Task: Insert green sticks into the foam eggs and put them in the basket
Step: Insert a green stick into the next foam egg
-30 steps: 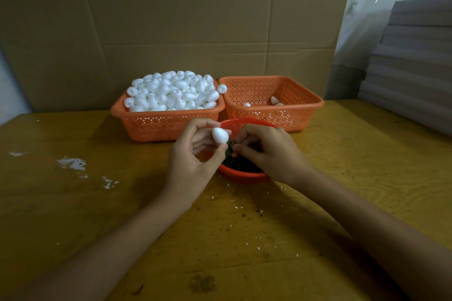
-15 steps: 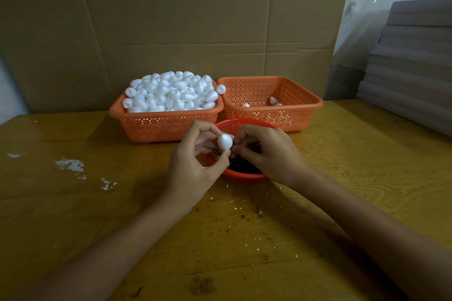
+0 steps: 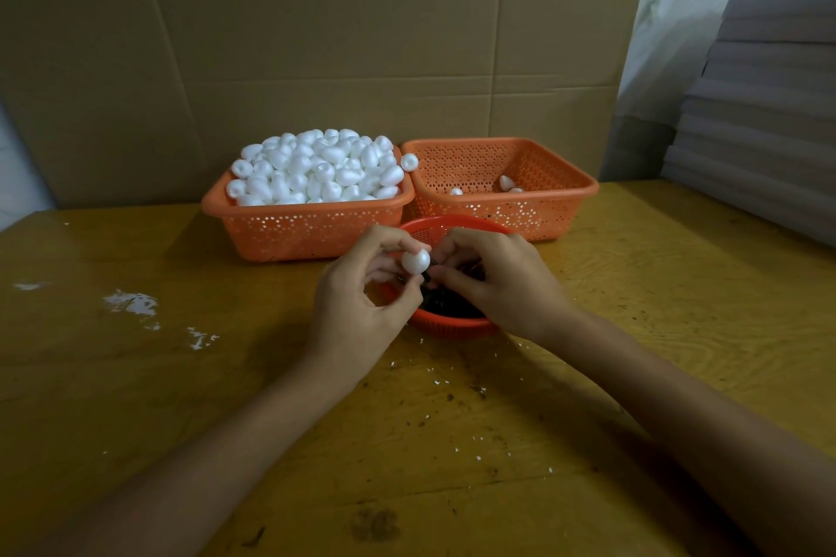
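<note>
Over the small red bowl (image 3: 452,325), left hand (image 3: 357,298) pinches the foam egg (image 3: 416,261) between thumb and fingertips. The egg has moved right since a second ago and now meets the right hand (image 3: 497,285), whose curled fingers pinch a dark green stick (image 3: 432,267). I read this as insertion starting, depth not visible. Orange basket (image 3: 543,213) behind holds only a few eggs.

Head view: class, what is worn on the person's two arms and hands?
The left hand and right hand wear no gloves, rings, watch or bracelets. The left arm and right arm are bare as far as visible, without sleeves.
</note>
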Tool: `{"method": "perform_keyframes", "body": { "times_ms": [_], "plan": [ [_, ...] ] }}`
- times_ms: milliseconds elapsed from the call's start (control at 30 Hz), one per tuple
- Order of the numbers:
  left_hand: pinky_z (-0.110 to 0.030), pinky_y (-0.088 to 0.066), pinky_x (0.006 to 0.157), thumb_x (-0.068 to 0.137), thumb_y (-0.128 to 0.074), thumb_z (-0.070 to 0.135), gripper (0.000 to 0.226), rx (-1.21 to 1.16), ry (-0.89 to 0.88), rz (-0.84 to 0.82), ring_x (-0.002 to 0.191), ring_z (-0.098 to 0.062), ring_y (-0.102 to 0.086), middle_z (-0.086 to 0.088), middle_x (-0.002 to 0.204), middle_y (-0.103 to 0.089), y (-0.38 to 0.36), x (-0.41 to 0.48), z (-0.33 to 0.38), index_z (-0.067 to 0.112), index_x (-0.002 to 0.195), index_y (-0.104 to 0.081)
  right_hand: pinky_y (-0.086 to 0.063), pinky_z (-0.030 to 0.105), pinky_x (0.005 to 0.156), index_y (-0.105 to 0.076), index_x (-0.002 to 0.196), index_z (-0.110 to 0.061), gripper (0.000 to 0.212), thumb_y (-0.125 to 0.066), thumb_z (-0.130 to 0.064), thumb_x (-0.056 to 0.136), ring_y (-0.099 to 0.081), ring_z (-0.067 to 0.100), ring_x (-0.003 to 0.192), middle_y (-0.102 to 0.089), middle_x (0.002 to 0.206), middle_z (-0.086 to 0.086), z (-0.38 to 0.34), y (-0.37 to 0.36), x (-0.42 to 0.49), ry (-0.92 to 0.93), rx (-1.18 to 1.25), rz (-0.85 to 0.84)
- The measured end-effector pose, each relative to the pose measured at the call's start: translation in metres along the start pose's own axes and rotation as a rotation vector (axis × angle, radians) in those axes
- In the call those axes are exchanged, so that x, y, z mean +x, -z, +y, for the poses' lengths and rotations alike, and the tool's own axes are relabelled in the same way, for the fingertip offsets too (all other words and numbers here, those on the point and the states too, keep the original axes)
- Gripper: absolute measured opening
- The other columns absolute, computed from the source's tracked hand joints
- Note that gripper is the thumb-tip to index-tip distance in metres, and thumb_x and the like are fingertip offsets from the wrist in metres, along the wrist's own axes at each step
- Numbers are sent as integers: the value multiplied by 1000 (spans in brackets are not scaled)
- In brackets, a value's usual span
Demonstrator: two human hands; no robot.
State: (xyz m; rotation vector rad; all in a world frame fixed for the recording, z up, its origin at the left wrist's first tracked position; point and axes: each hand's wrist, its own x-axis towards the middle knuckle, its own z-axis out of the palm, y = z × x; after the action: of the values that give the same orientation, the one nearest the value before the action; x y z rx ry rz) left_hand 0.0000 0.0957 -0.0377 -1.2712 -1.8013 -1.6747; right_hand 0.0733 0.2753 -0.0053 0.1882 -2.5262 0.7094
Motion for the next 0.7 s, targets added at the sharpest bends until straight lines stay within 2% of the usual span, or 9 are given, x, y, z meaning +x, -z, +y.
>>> {"method": "perform_keyframes", "body": {
  "times_ms": [167,500,700],
  "plan": [
    [-27,-58,83,83,-76,-14,34,17,-12,-3,98,-15,-74,6,109,-75,0,0,-2,12,104,-67,-58,38,79,-73,101,-20,5,-74,-19,96,-73,2,86,-77,89,-12,0,0,0,-3,-14,-3],
    [-30,-59,81,84,-76,-9,31,57,-16,-23,95,-17,-73,9,105,-74,-1,0,-5,11,107,-69,-58,41,80,-73,101,-19,5,-73,-20,96,-73,4,85,-77,89,-12,0,0,0,-6,-6,-15],
    [-26,-58,79,84,-78,-6,33,85,-11,-33,93,-13,-73,11,102,-74,0,-1,-2,16,108,-72,-58,42,80,-73,102,-17,6,-72,-19,96,-73,6,87,-78,91,-10,-1,1,0,-6,-7,-22]
  ]
}}
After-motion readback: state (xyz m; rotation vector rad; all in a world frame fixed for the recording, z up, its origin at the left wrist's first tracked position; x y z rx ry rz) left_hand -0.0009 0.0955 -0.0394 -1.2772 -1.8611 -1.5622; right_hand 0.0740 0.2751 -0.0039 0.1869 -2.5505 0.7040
